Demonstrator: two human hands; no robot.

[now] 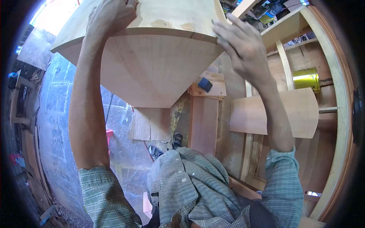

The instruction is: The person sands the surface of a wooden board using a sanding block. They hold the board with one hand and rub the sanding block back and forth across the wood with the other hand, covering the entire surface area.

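Timber piece (152, 64) stood right in front of the person, pale board (178, 13) on top
Left hand (112, 17) was on that pale board, fingers curled in tight, though I couldn't tell if anything was tucked under them; right hand (243, 47) was open, fingers apart, at the board's right corner, and I couldn't say if it touched. Off to the right a round-ended panel (296, 114) lay over an open wooden frame (329, 76) near a shiny yellow can (306, 79), a small blue block (205, 84) sat on some wood (218, 81), and cardboard (148, 125) lay on the floor (129, 163)
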